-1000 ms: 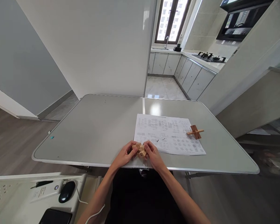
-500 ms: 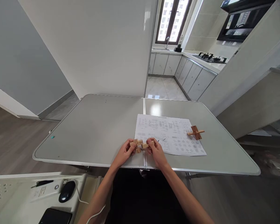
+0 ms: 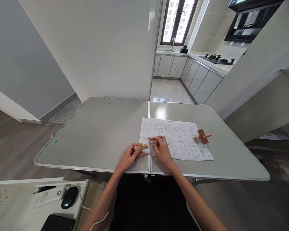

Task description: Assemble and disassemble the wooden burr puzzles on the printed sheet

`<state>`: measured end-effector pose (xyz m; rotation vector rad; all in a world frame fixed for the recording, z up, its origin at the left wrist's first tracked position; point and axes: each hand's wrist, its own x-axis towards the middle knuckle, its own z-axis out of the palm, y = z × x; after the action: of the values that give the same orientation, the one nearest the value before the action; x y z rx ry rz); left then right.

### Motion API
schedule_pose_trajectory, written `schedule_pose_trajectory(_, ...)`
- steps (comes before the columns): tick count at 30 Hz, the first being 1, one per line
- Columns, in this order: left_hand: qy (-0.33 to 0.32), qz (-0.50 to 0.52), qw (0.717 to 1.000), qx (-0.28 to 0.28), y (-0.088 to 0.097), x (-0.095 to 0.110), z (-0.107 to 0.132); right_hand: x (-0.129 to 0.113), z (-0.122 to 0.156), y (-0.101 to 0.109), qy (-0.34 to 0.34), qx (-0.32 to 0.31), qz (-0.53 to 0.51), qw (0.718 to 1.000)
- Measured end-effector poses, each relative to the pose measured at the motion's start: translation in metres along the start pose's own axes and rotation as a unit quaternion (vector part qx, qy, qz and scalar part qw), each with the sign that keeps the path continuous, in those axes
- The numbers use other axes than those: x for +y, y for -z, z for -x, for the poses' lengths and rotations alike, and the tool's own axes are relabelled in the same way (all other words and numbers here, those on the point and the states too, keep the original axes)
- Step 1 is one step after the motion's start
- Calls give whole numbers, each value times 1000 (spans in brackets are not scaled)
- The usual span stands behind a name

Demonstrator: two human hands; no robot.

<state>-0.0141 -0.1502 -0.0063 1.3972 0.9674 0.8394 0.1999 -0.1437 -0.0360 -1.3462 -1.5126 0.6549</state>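
Observation:
My left hand [image 3: 129, 157] is closed on a small wooden puzzle cluster [image 3: 141, 148] of interlocked pale blocks, held just above the near part of the grey table [image 3: 98, 131]. My right hand [image 3: 161, 148] pinches a single wooden piece [image 3: 152, 140] a little to the right of and beyond the cluster, over the left edge of a printed instruction sheet [image 3: 175, 138]. The two wooden parts are apart. A second, darker wooden cross puzzle [image 3: 202, 136] lies on the sheet's far right corner, out of reach of both hands.
A seam [image 3: 148, 128] splits the folding table down the middle. At lower left a white stand carries a black mouse [image 3: 67, 198], a card and a dark phone [image 3: 57, 223]. A white partition rises behind the table; a kitchen lies beyond at right.
The hands have moved forward from the table's near edge. My right hand has pulled one wooden piece out of the cluster and carried it away to the right and farther from me.

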Motion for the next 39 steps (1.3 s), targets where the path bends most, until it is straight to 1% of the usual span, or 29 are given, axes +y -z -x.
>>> schedule_pose_trajectory(3, 1, 3, 1000, -1, 0, -2, 0, 2, 4, -2, 20, -15, 38, 999)
schedule_pose_trajectory(7, 2, 2, 1000, 0, 0, -1, 0, 3, 9, -5, 64, -35, 85, 994)
schedule_pose_trajectory(10, 5, -5, 1000, -2, 0, 1, 0, 4, 11, -7, 88, -27, 120, 989)
schedule_pose_trajectory(12, 7, -5, 1000, -2, 0, 1, 1, 2, 13, -9, 92, -12, 131, 987)
schedule_pose_trajectory(14, 9, -2, 1000, -2, 0, 0, 0, -2, 16, -10, 94, 9, 124, 988)
schedule_pose_trajectory(16, 10, -2, 1000, -5, 0, -1, 0, -8, 21, -11, 96, 22, 95, 991)
schedule_pose_trajectory(18, 11, -5, 1000, -7, 0, 0, 0, -15, 27, -13, 100, 14, 49, 994)
schedule_pose_trajectory(20, 9, -6, 1000, -7, 0, 1, 1, -20, 33, -15, 103, -6, 13, 995)
schedule_pose_trajectory(24, 4, 3, 1000, -13, 0, 2, 1, -23, 39, -17, 74, -51, -8, 996)
schedule_pose_trajectory(28, -6, 6, 1000, -28, 0, 2, 1, -23, 40, -17, 41, -104, -38, 993)
schedule_pose_trajectory(30, -10, 4, 999, -32, 0, 1, 1, -23, 40, -18, 32, -120, -47, 991)
schedule_pose_trajectory(36, -11, -7, 1000, -27, 0, 1, 2, -29, 40, -20, 6, -88, -8, 996)
schedule_pose_trajectory(38, -9, -12, 1000, -25, 0, 2, 3, -33, 38, -17, 1, -95, -14, 995)
schedule_pose_trajectory(39, -7, -12, 1000, -23, 1, 2, 3, -35, 37, -15, -2, -110, -28, 994)
